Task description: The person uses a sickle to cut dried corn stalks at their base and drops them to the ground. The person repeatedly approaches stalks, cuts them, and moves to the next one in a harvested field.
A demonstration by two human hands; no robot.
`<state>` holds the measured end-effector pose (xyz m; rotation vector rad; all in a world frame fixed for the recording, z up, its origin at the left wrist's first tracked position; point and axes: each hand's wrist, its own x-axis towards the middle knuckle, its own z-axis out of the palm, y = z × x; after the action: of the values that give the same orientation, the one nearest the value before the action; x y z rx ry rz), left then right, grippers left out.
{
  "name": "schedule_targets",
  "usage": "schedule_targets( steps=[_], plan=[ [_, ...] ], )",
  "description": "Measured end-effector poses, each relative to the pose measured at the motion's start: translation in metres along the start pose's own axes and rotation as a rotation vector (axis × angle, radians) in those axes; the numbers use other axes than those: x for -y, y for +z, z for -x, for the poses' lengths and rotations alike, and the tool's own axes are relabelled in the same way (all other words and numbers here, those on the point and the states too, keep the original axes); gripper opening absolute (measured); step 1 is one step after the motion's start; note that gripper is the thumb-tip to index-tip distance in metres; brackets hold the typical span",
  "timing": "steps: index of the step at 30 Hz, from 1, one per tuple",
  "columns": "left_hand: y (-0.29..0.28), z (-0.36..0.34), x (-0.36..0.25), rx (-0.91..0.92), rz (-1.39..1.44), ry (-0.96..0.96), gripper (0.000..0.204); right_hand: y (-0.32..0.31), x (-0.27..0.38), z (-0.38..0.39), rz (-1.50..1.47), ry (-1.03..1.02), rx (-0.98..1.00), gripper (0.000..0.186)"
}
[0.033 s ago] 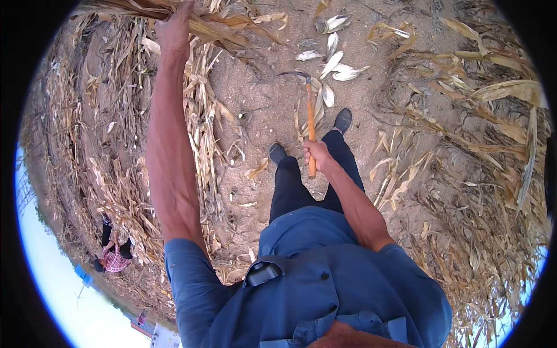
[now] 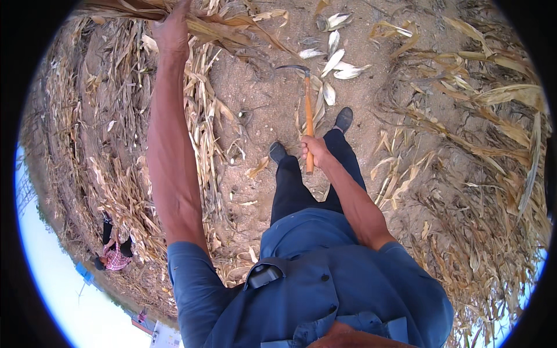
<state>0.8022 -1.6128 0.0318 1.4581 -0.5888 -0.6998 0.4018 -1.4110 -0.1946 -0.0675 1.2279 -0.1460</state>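
- Head view: right hand [image 2: 314, 152] curls closed round the sickle [image 2: 308, 101] by its handle, near the butt, likely for reach; the tool hangs above the soil, its blade pointing left and clear of the shoes [image 2: 343, 119]
- Left hand [image 2: 172, 36], arm outstretched, looks closed around dry stalks [image 2: 214, 32] at the top edge, fingertips hidden; that stretch probably keeps it away from the blade
- Pale husks [image 2: 333, 61] lie scattered near the blade, seemingly unarranged

Ground [image 2: 371, 127]: brown, grainy, bare along middle strip. Pale husks [image 2: 333, 61] in loose cluster ahead of shoes [image 2: 344, 119], some touching. Dry stalks [image 2: 203, 116] heaped along left. Leaf litter [image 2: 513, 91] at right (denser toward lower edge). Tan leaf [image 2: 257, 167] near left shoe.
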Motion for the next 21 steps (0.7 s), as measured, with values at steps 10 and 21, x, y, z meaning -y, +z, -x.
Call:
schedule_targets(
  steps=[10,21],
  plan=[
    [-0.038,0.120,0.009,0.010,-0.068,0.074,0.045,0.071,0.079,-0.161,0.558,-0.016,0.078,0.017],
    [-0.140,0.246,-0.004,0.021,-0.123,0.142,0.044,-0.007,-0.092,0.007,0.221,0.205,0.002,0.012]
  ],
)
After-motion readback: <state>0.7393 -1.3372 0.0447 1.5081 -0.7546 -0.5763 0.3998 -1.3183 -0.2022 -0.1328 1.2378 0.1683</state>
